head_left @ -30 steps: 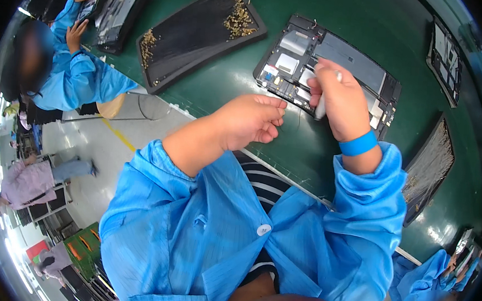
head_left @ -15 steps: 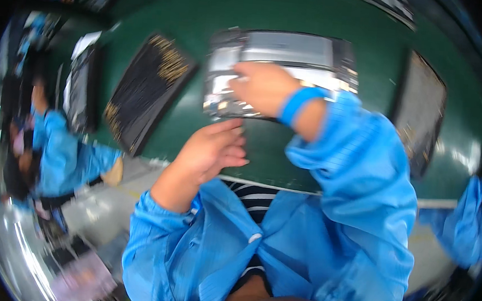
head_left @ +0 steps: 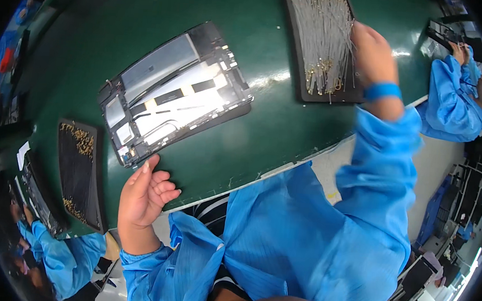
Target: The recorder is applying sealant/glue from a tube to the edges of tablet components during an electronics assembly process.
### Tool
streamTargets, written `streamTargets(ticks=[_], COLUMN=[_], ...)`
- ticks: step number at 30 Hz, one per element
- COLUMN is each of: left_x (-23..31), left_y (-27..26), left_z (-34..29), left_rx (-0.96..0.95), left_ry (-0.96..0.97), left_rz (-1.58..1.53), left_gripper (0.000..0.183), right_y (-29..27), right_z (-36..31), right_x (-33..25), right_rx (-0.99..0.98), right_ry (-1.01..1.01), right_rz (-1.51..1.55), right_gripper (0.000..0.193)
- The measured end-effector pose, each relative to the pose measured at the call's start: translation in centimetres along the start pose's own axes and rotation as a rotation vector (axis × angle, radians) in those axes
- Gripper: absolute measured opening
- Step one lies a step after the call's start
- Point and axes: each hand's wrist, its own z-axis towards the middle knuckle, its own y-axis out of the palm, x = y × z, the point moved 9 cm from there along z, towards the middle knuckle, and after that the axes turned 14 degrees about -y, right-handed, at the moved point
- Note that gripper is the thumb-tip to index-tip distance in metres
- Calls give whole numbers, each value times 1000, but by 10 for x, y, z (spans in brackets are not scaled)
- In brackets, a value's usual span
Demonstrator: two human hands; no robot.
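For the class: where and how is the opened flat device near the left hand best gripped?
Probably by the edges of its two short ends, one hand from each side: the opened device lies flat on the green table, with exposed inner parts across its upper face.

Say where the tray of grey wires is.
In the head view, the tray lies upper right on the green table, the right hand at its right edge.

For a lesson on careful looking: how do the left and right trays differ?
The right tray holds pale strands; the left tray holds dark contents. The right hand is at the right tray's edge, while no hand is at the left tray. Both are dark trays on the green table, with gold-coloured bits showing.
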Motion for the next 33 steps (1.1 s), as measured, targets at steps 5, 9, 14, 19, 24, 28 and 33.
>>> streamTargets(ticks=[5,9,14,19,24,28,33], left_x=[-2,-4,-3,-1,22,14,11], left_y=[4,6,5,-7,91,147,144], left_z=[0,4,2,-5,-65,-57,-40], left_rx=[-204,-191,-93,246,341,100,216], left_ry=[-64,-84,-27,66,815,1127,1223], left_rz=[11,21,51,215,1059,1414,1376], left_gripper=[40,39,37,39,50,58,40], right_y=[-86,-59,-28,-58,-66,68,133], right_z=[-61,-74,-66,-54,-64,-128,-206], right_x=[61,74,89,52,-88,-115,-122], right_rx=[127,-14,-272,3,68,-524,-1106], right_ry=[270,486,531,305,-139,-205,82], right_rz=[-131,155,408,330,363,614,815], right_gripper=[40,38,28,25,26,21,27])
